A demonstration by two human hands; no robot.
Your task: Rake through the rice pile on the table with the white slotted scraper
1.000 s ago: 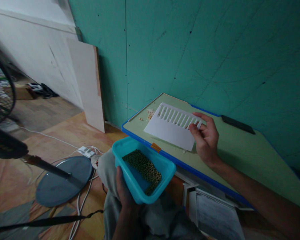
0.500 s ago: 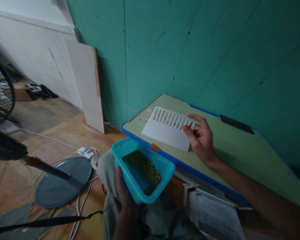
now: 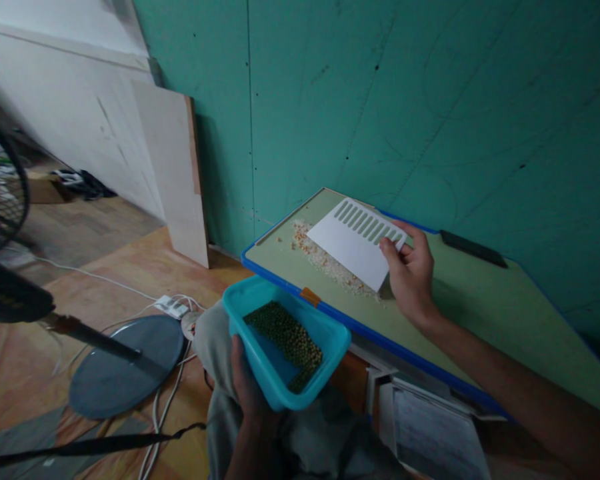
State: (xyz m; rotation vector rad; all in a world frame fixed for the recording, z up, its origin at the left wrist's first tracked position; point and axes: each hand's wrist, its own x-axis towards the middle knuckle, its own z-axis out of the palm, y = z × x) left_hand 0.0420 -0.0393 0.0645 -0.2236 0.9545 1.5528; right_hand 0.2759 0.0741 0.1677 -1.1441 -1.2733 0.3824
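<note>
My right hand is closed on the right end of a white slotted plastic scraper, which stands tilted with its lower edge on the green desk top. A line of small pale grains lies on the desk along the scraper's left side. My left hand grips the underside of a blue plastic tub holding green beans, held just below the desk's blue front edge, near an orange tab.
A black flat object lies at the desk's back edge by the teal wall. On the floor to the left stand a fan with a round base, a power strip and cables. A board leans on the wall.
My right hand has tipped the scraper up and drawn it back to the right, uncovering the line of pale grains. The tub in my left hand has stayed in place.
</note>
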